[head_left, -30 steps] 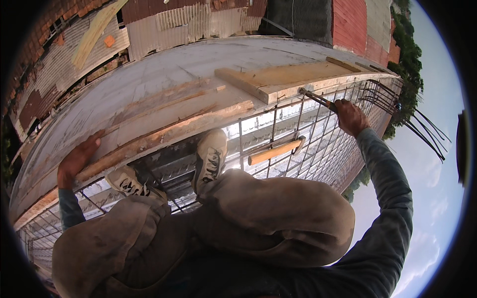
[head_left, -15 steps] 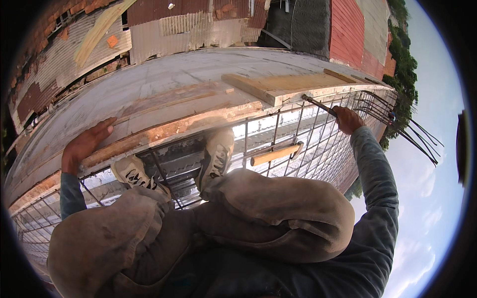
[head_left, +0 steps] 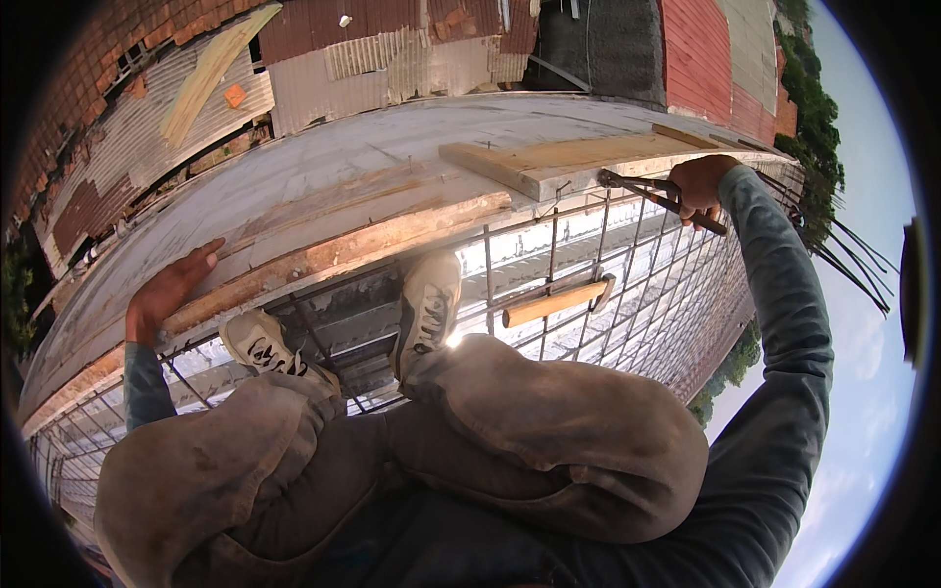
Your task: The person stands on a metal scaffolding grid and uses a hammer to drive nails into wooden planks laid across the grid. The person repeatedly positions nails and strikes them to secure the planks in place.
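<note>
At 1 o'clock my right hand (head_left: pixel 698 186) is closed around the steel bar (head_left: pixel 655 198) beside the plank (head_left: pixel 578 162). Left hand (head_left: pixel 169 292), 9 o'clock, rests open-palmed on the formwork edge (head_left: pixel 323 257), holding nothing. I'd keep that brace, feet on rebar mesh (head_left: pixel 588 265).

Beside the left grip (head_left: pixel 169 294) runs a rough, weathered wooden beam (head_left: pixel 323 257). The right grip (head_left: pixel 702 186) closes on a dark, matt metal tool (head_left: pixel 655 196), next to a pale, smooth-sawn plank (head_left: pixel 569 160). Below lies thin rusty steel mesh (head_left: pixel 608 284). The trousers (head_left: pixel 549 431) are dusty matt cloth.
</note>
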A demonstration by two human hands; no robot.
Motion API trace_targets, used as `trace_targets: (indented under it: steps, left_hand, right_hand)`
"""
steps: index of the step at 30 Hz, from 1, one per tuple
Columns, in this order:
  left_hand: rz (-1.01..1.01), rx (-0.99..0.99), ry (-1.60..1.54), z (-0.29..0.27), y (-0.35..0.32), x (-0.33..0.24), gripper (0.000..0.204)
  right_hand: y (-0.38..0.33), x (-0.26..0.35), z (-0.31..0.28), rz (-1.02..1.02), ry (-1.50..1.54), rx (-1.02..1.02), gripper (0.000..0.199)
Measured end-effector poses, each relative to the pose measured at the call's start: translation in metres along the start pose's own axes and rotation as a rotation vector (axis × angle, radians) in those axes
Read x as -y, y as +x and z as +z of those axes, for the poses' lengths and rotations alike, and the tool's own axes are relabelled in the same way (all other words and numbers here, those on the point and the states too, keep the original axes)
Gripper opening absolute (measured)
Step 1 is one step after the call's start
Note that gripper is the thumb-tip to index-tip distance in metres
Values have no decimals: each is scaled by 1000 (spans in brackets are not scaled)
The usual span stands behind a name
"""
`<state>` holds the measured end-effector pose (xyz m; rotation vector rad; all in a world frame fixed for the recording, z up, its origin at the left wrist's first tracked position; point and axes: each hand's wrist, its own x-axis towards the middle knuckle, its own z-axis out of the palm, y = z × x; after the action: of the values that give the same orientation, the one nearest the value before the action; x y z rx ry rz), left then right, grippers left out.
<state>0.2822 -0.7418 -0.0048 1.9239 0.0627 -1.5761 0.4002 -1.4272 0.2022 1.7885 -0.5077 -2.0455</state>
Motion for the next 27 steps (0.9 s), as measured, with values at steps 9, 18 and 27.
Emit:
trace_targets:
  steps: [9, 18, 27]
  left_hand:
    - [16, 13, 60, -3, 5, -1, 65]
    - [-25, -165, 36, 9, -3, -1, 68]
    - [52, -362, 275, 18, -54, -14, 56]
  right_hand:
    - [24, -41, 31, -130, 376, 110, 16]
    - [8, 1, 61, -62, -229, -561, 26]
    - [134, -88, 111, -199, -509, -1094, 10]
